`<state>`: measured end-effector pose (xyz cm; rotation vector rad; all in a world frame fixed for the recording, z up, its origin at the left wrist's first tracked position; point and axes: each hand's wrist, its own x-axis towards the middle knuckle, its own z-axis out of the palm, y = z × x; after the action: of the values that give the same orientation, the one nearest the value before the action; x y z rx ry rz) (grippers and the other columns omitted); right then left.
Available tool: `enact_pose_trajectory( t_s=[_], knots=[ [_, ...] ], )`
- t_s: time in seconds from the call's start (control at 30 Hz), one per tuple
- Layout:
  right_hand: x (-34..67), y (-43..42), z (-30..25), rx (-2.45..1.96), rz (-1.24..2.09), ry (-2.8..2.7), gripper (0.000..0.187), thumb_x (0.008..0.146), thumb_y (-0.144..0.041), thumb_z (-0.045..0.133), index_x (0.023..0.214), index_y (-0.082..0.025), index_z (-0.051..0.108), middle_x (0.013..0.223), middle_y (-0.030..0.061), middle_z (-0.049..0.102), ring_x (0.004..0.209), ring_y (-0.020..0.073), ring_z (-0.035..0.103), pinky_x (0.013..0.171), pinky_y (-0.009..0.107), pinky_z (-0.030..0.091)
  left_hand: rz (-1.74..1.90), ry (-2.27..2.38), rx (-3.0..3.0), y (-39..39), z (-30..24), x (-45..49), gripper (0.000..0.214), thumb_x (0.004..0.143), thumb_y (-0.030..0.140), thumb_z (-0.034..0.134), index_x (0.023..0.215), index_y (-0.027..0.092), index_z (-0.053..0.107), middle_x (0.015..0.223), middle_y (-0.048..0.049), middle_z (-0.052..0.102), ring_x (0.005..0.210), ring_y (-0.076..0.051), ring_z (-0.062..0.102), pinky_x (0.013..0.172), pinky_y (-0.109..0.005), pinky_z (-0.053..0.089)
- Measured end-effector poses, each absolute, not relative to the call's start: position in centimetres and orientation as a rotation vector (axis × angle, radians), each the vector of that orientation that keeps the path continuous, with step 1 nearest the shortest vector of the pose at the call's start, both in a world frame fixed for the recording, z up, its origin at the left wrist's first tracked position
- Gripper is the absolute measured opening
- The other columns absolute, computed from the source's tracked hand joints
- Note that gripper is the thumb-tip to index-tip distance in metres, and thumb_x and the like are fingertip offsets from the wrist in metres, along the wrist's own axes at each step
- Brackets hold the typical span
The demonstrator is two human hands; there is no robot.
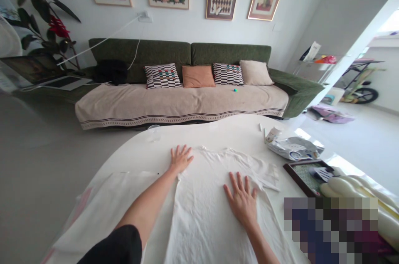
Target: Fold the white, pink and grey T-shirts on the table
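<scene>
A white T-shirt (pixel 208 201) lies spread on the white table (pixel 124 154), its neckline and sleeves toward the far side. My left hand (pixel 181 159) rests with fingers spread at the shirt's upper left, by the sleeve. On the right part of the shirt's chest, my right hand (pixel 242 199) lies flat, fingers apart. Small wrinkles run through the fabric, and the right sleeve lies creased. Left of my left forearm is another white cloth (pixel 102 201) with a pinkish edge, hanging toward the table's side.
A clear cup (pixel 153 133) stands near the table's far left edge. To the right are a silver plastic package (pixel 294 147), a dark-rimmed tray (pixel 299 176) and a pale puffy object (pixel 346 189). Beyond the table stands a green sofa (pixel 165 52) with cushions.
</scene>
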<state>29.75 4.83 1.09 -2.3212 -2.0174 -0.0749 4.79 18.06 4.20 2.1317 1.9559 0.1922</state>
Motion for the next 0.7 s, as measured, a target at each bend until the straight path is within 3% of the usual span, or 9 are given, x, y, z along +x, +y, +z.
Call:
enact_pose_trajectory(
  t_s=[0.07,0.13,0.23,0.33,0.53,0.63,0.7],
  knots=[
    [29.6,4.8,1.1,-2.332,-0.081,-2.012,0.06,0.086,-0.057,0.021,0.139,-0.03,0.018,0.147,0.0015,0.015,0.134,0.0293,0.004,0.1,0.055,0.017,0.263,2.033,1.916,19.3,4.9,1.7,0.05,0.083,0.049,0.035,0.128,0.027,0.041,0.143,-0.0082,0.027,0.131,-0.032,0.018,0.099,-0.059,0.013],
    [29.5,4.7,1.2,-2.34,-0.082,-2.007,0.059,0.086,-0.057,0.021,0.139,-0.031,0.018,0.147,0.0017,0.015,0.134,0.0294,0.004,0.1,0.055,0.016,0.318,1.998,1.829,19.6,5.4,-0.8,0.045,0.079,0.046,0.043,0.117,0.023,0.051,0.135,-0.01,0.039,0.124,-0.029,0.031,0.098,-0.05,0.024],
    [29.5,4.8,1.3,-2.348,-0.059,-1.993,0.059,0.087,-0.057,0.022,0.139,-0.031,0.017,0.147,0.002,0.015,0.134,0.029,0.002,0.1,0.055,0.015,0.324,1.861,1.823,18.7,5.6,-2.6,0.032,0.07,0.039,0.057,0.095,0.019,0.062,0.106,-0.0068,0.061,0.101,-0.022,0.052,0.089,-0.033,0.038],
    [29.7,5.0,2.2,-2.354,0.019,-1.996,0.058,0.088,-0.055,0.023,0.139,-0.03,0.017,0.147,0.0029,0.015,0.134,0.0282,0.001,0.1,0.056,0.014,0.341,1.792,1.74,17.7,5.6,-2.7,0.019,0.068,0.029,0.058,0.082,0.015,0.062,0.083,-0.004,0.065,0.082,-0.019,0.059,0.074,-0.026,0.044],
    [24.5,0.7,6.2,-2.159,0.149,-2.032,0.054,0.09,-0.04,0.028,0.139,-0.02,0.021,0.147,0.0099,0.009,0.134,0.0272,0.001,0.102,0.055,0.01,0.456,1.725,1.556,17.1,8.2,-1.9,0.021,0.079,0.023,0.043,0.091,0.013,0.056,0.08,-0.0042,0.064,0.069,-0.014,0.06,0.055,-0.019,0.045],
    [19.4,-4.7,6.6,-1.676,0.511,-2.297,0.059,0.087,-0.044,0.035,0.14,-0.027,0.016,0.147,0.0036,0.003,0.134,0.0259,0.005,0.103,0.047,0.02,0.477,1.735,1.497,16.3,9.3,-2.0,0.024,0.079,0.024,0.043,0.099,0.014,0.051,0.077,-0.0024,0.064,0.061,-0.012,0.059,0.051,-0.018,0.045],
    [17.1,-7.9,6.1,-1.473,0.743,-2.411,0.074,0.079,-0.051,0.047,0.14,-0.031,0.009,0.147,0.0036,0.001,0.133,0.0326,0.005,0.102,0.053,0.02,0.488,1.787,1.461,15.5,9.3,-2.3,0.027,0.078,0.022,0.044,0.103,0.014,0.048,0.075,-0.0022,0.064,0.056,-0.011,0.058,0.049,-0.019,0.044]
  ],
)
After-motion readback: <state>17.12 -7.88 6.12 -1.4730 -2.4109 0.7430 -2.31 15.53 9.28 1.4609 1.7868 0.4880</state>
